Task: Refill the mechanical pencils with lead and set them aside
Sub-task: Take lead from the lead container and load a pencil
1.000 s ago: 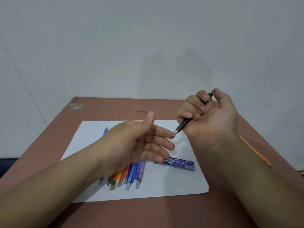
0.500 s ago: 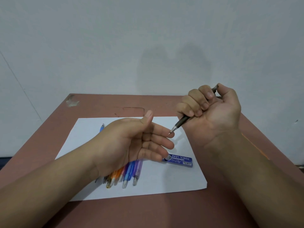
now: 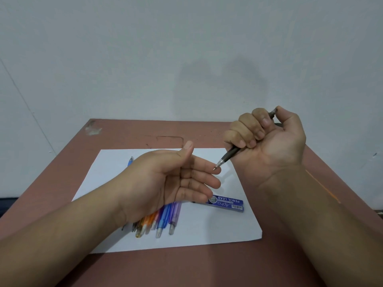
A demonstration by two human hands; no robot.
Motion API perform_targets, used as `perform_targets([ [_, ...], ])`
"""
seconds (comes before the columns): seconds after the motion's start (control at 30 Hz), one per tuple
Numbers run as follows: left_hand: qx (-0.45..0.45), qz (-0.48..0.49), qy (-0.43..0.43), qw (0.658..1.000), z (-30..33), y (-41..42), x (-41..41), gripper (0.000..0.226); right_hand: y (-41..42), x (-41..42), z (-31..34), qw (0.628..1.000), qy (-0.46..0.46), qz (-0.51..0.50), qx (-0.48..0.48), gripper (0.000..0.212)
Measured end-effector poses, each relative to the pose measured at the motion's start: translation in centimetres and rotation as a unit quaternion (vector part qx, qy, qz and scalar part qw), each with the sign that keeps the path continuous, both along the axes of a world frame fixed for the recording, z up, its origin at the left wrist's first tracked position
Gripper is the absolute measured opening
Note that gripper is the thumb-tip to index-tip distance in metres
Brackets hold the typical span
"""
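Two bare forearms, no sleeves, watch or rings seen. Left hand (image 3: 176,183) at 9 o'clock, right hand (image 3: 269,146) at 3 o'clock; short trimmed nails.

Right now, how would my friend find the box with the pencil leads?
Look at the white paper on the brown table. Right of the colourful pencils lies the lead box: flat, dark blue, the only thing with writing.

Left hand (image 3: 174,179) palm-up, fingers straight, thumb raised; right hand (image 3: 267,139) fisted, wrist upturned, thumb on top.
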State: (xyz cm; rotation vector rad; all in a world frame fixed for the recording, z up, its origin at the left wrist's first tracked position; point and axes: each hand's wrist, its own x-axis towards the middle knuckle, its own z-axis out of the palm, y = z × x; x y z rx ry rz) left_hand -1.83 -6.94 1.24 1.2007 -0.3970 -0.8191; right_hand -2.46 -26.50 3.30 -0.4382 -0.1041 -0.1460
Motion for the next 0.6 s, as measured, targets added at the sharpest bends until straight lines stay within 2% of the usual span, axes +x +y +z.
perform_targets([
  [0.6, -0.003, -0.002, -0.004, 1.0, -0.25, 0.14, 0.24, 0.059, -0.2, 0.22, -0.24, 1.0, 0.002, -0.013, 0.011, 0.04],
])
